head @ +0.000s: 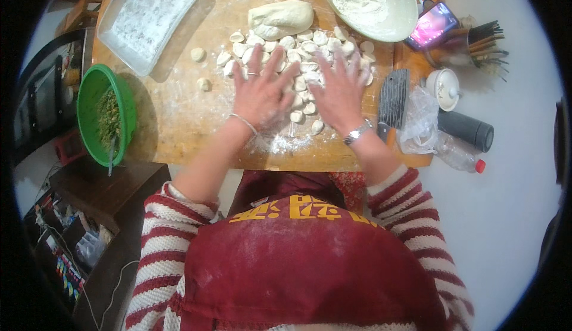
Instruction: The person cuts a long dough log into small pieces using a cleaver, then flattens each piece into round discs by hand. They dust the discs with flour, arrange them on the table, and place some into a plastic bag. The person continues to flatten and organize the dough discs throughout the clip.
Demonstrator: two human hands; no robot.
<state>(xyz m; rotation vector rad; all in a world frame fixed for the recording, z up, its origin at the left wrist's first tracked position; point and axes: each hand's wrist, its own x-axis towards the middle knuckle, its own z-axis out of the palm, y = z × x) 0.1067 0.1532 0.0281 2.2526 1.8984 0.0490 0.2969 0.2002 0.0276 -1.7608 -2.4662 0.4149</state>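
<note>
My left hand (263,92) lies with fingers spread over many small cut dough pieces (308,67) on the floured wooden board (178,121). My right hand (342,87), slightly blurred, spreads over the right part of the same pieces. Neither hand grips anything; some pieces are hidden under the fingers. A thick roll of dough (281,17) rests just beyond the pieces. Two loose dough pieces, one of them a round lump (198,54), sit apart to the left. Loose flour (286,144) is scattered near the front edge, between my wrists.
A floured plastic tray (147,18) and a green basin (129,112) of chopped filling stand left. A flour bowl (402,27) and phone (432,25) are at upper right. Right of my hand lie a cleaver (394,98), plastic bag (418,121), black flask (467,130), lidded pot (442,89) and plastic bottle (458,152).
</note>
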